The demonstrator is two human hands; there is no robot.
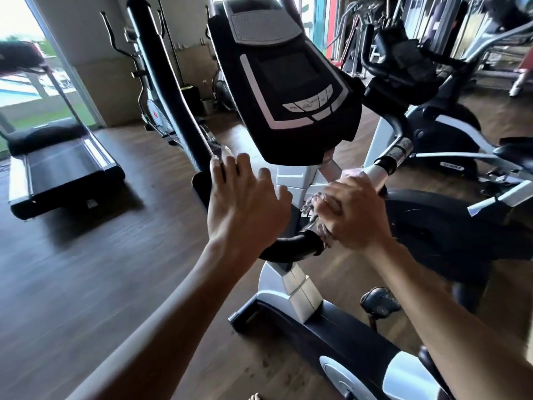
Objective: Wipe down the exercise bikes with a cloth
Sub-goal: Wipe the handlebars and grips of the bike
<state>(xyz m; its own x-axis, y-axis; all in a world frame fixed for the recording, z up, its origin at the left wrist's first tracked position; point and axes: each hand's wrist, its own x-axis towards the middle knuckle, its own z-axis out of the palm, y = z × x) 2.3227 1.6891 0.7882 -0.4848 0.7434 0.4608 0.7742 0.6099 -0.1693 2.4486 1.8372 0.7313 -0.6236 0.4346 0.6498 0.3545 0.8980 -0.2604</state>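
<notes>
On neighbouring bike (pixel 450 131), "SPIRIT" label (pixel 452 166)

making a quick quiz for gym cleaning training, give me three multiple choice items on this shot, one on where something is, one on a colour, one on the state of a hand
1. Where is the treadmill?
A. left of the bike, by the window
B. right of the bike
C. behind the second bike

2. What colour is the housing of the bike's console?
A. red
B. black with silver trim
C. plain white

3. What is the right hand doing?
A. hanging idle
B. pressing console buttons
C. gripping a cloth around the handlebar

Answers:
1 A, the treadmill stands at the far left beside the glass.
2 B, the housing is black and edged with silver bands.
3 C, its fingers curl round the bar with cloth showing beneath them, while the left hand is spread open near the upright black grip.
</notes>
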